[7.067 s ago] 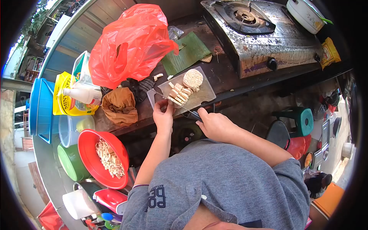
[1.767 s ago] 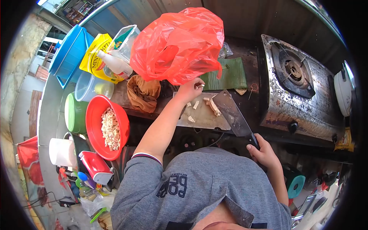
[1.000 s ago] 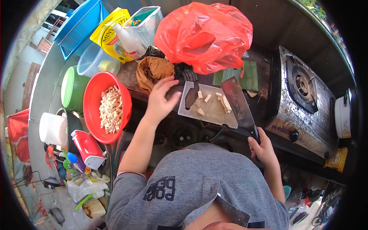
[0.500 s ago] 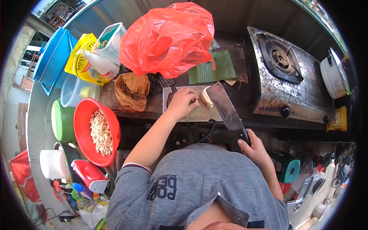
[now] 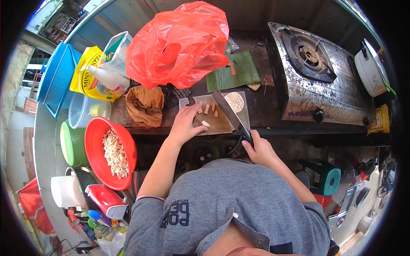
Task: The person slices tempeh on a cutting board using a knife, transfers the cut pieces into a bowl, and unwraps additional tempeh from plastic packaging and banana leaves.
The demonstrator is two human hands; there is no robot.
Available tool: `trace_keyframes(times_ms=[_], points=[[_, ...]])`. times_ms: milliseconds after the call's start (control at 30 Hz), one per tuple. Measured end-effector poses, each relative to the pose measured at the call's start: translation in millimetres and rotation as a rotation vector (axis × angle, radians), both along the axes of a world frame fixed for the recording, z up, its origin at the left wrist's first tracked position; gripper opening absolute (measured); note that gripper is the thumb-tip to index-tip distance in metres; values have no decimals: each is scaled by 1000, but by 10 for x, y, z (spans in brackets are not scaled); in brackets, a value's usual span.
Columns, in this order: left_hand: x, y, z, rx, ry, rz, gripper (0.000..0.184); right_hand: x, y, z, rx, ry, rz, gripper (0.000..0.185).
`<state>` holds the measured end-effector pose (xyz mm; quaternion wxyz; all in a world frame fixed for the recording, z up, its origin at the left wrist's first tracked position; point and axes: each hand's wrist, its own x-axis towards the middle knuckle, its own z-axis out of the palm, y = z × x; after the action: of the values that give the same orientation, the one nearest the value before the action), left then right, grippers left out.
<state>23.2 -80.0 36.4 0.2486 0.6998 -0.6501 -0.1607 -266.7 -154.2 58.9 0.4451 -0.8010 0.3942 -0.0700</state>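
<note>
My right hand (image 5: 259, 147) is closed around the black handle of a cleaver (image 5: 230, 112), whose blade stands over the cutting board (image 5: 222, 125). A round pale slab (image 5: 235, 102) lies flat on the board, just right of the blade. Left of the blade are several small cut pieces (image 5: 207, 109). My left hand (image 5: 186, 124) rests at the board's left side with fingers and thumb spread around the pieces, gripping nothing. A red basin (image 5: 133, 149) on the left holds a heap of similar cut pieces (image 5: 116, 158).
Behind the board are a red plastic bag (image 5: 179, 42) and a green leaf (image 5: 237, 70). A brown cloth (image 5: 144, 106) lies to the left. The gas stove (image 5: 316, 94) stands at the right, beside a white pot (image 5: 370, 70).
The slab, earlier seen edge-on by the blade, now lies flat. The cleaver has shifted left, between slab and pieces. My left hand has moved left and its fingers have opened.
</note>
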Motion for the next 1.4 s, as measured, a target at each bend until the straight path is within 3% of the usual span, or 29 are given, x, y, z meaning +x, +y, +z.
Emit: trace_keyframes(times_ms=[100, 167, 267, 600, 800, 1033, 1267, 1333, 1367, 1400], points=[[-45, -4, -68, 12, 91, 98, 75, 23, -45, 38, 96, 7, 24, 34], [-90, -12, -89, 9, 172, 135, 71, 34, -58, 120, 551, -62, -67, 33], [-138, -49, -205, -51, 318, 175, 64, -12, -65, -64, 785, -220, -122, 30], [-224, -82, -255, -160, 644, 237, 44, 65, -106, -208, 925, -217, -5, 27], [-212, -41, -153, -186, 602, 316, 37, 188, -102, -90, 1046, -244, 24, 24], [115, 474, 325, -424, 531, 449, 33, 781, 9, 376, 1040, -193, 203, 27], [761, 1589, 902, -630, 186, 785, 31, 1942, 491, 819, 906, -190, 560, 29], [961, 1962, 922, -639, 125, 877, 31, 2263, 695, 876, 425, -111, 738, 29], [1025, 2154, 959, -593, 120, 956, 30, 2384, 776, 830, 423, -111, 746, 29], [1158, 2391, 874, -502, -16, 1075, 28, 2490, 854, 742, -22, -188, 826, 29]])
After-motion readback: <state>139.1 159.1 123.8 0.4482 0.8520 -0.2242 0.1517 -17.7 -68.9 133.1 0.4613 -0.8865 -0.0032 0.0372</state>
